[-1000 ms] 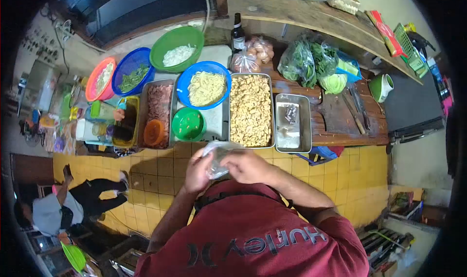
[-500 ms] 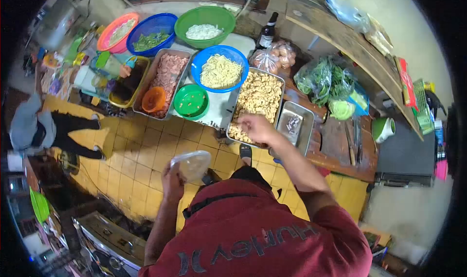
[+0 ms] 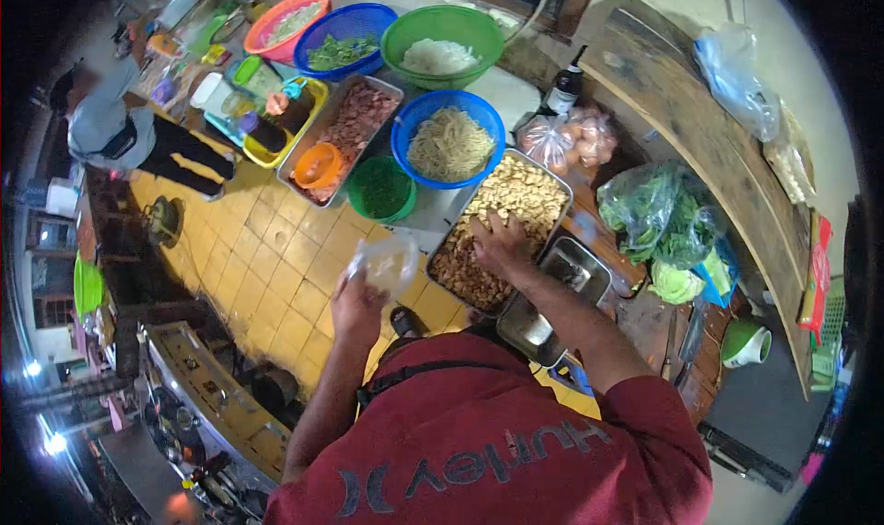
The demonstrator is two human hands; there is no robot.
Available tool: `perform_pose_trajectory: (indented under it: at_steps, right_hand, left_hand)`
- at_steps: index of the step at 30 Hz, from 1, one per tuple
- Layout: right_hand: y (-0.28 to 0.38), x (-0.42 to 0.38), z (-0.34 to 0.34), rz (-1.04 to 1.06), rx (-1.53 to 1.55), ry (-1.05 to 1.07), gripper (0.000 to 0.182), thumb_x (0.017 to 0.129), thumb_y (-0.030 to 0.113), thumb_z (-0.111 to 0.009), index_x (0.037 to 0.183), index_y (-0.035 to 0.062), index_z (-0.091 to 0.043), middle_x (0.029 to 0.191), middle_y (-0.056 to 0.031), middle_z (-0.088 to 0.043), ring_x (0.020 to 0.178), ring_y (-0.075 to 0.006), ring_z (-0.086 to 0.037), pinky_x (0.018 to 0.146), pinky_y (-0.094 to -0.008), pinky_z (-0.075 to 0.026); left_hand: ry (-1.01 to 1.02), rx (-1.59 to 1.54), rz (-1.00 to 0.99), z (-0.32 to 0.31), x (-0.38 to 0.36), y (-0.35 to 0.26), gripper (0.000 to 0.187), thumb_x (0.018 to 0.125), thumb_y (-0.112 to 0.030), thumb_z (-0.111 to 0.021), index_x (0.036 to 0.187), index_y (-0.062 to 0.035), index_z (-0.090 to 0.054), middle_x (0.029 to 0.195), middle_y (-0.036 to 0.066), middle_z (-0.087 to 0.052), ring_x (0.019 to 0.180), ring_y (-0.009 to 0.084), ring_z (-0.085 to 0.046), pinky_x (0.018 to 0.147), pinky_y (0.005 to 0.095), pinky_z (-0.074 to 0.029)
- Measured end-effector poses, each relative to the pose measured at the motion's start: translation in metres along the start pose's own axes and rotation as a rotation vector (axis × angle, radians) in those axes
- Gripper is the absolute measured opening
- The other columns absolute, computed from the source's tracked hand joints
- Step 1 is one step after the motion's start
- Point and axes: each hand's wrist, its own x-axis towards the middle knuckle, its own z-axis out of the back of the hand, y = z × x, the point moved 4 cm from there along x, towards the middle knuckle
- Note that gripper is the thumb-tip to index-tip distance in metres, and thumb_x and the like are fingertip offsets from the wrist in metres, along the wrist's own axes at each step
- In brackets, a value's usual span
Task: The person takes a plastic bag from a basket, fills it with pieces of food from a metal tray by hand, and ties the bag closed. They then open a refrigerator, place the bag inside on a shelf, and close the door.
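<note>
My left hand (image 3: pixel 359 302) grips a clear plastic container (image 3: pixel 390 263) by its edge, held over the floor in front of the table. Small pale lumps seem to show through its wall. My right hand (image 3: pixel 503 245) is on a metal tray (image 3: pixel 431 269) heaped with small golden-brown food pieces (image 3: pixel 523 189); its fingers are spread and touch the pieces. The tips are partly sunk among them. Right of this tray sits a smaller metal tray (image 3: pixel 529 330) with something dark inside. A blue basket (image 3: pixel 401 161) of noodles stands behind the food tray.
Left of the noodles are a green bowl (image 3: pixel 405 214) and a metal tray (image 3: pixel 296 192) of meat with an orange bowl (image 3: pixel 319 165). Bagged greens (image 3: pixel 658 207), a cabbage (image 3: pixel 676 282) and a knife (image 3: pixel 691 336) lie right. Another person (image 3: pixel 115 134) stands far left.
My right hand has moved farther into the food tray, its fingers now spread on the pieces. My left hand and the container have come nearer the tray. The view has turned.
</note>
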Motion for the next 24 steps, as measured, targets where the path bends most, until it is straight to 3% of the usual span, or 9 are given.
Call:
perform_pose_trajectory:
  at_steps: [2,6,9,10,13,16,18,22,24]
  right_hand:
    - [-0.004,0.007,-0.004,0.036,-0.028,-0.036,0.039,0.072,0.014,-0.068,0.109,0.0158,-0.059,0.109,-0.0154,-0.054,0.084,-0.0364,-0.056,0.063,-0.0453,-0.052]
    - [-0.026,0.014,-0.006,0.167,0.082,-0.106,0.026,0.074,0.011,-0.065,0.100,0.0124,-0.060,0.103,-0.0142,-0.059,0.080,-0.0370,-0.058,0.068,-0.0476,-0.053]
    - [-0.041,0.022,0.009,-0.005,0.571,0.059,0.022,0.079,0.013,-0.066,0.100,0.0102,-0.062,0.108,-0.0155,-0.061,0.097,-0.0316,-0.061,0.082,-0.0401,-0.051]
    - [-0.039,0.023,0.015,-0.393,0.775,0.336,0.021,0.081,0.015,-0.067,0.101,0.0097,-0.063,0.110,-0.0148,-0.062,0.100,-0.0288,-0.060,0.084,-0.0389,-0.050]
    - [-0.039,0.023,0.041,-0.550,1.240,0.334,0.021,0.084,0.017,-0.067,0.103,0.0099,-0.063,0.111,-0.0081,-0.063,0.101,-0.0197,-0.059,0.091,-0.0360,-0.046]
    - [-0.013,0.019,0.088,-0.701,1.773,0.516,0.018,0.086,0.019,-0.066,0.102,0.0123,-0.060,0.087,-0.0018,-0.064,0.062,-0.0114,-0.059,0.041,-0.0241,-0.045]
    - [-0.006,0.020,0.078,-0.693,1.882,0.583,0.016,0.087,0.020,-0.064,0.100,0.0105,-0.060,0.084,-0.0037,-0.064,0.060,-0.0142,-0.061,0.036,-0.0258,-0.045]
    - [0.004,0.013,0.043,-1.002,2.235,0.604,0.017,0.090,0.019,-0.055,0.095,0.0040,-0.062,0.079,-0.0074,-0.066,0.066,-0.0200,-0.066,0.057,-0.0333,-0.057]
    - [0.008,0.014,0.049,-0.997,2.191,0.392,0.023,0.093,0.022,-0.051,0.106,0.0048,-0.057,0.090,-0.0096,-0.066,0.075,-0.0206,-0.067,0.064,-0.0370,-0.058]
  left_hand:
    - [0.067,0.080,0.018,-0.016,0.018,0.008,0.032,0.095,-0.021,-0.048,0.123,-0.0071,-0.051,0.098,0.007,-0.060,0.079,0.0184,-0.058,0.067,0.0341,-0.050]
    - [0.176,0.026,0.057,-0.053,0.033,0.016,0.033,0.094,-0.023,-0.053,0.123,-0.0073,-0.052,0.093,0.005,-0.060,0.074,0.0168,-0.057,0.065,0.0322,-0.050]
    - [0.237,0.041,0.058,-0.063,0.051,0.032,0.033,0.094,-0.025,-0.054,0.122,-0.0070,-0.053,0.091,0.004,-0.059,0.071,0.0151,-0.056,0.060,0.0313,-0.047]
    - [0.265,0.063,0.070,-0.069,0.052,0.036,0.034,0.094,-0.026,-0.055,0.121,-0.0063,-0.053,0.088,0.003,-0.058,0.068,0.0137,-0.056,0.055,0.0300,-0.045]
    - [0.241,0.056,0.134,-0.095,0.045,0.046,0.034,0.095,-0.026,-0.053,0.123,-0.0062,-0.051,0.093,0.004,-0.059,0.076,0.0150,-0.059,0.060,0.0330,-0.050]
    - [0.474,-0.005,0.192,-0.132,0.025,0.052,0.044,0.096,-0.030,-0.049,0.133,-0.0066,-0.043,0.125,0.012,-0.051,0.112,0.0247,-0.054,0.087,0.0359,-0.050]
    - [0.615,0.132,0.113,-0.139,0.021,0.064,0.044,0.097,-0.030,-0.049,0.133,-0.0059,-0.040,0.125,0.011,-0.050,0.112,0.0248,-0.054,0.091,0.0380,-0.048]
    - [0.682,0.163,0.126,-0.142,0.016,0.079,0.043,0.091,-0.012,-0.054,0.131,-0.0038,-0.040,0.121,0.010,-0.051,0.110,0.0218,-0.054,0.088,0.0373,-0.050]
    - [0.746,0.603,-0.247,-0.135,0.021,0.077,0.042,0.092,-0.018,-0.053,0.130,-0.0061,-0.042,0.120,0.009,-0.053,0.110,0.0219,-0.054,0.085,0.0384,-0.051]
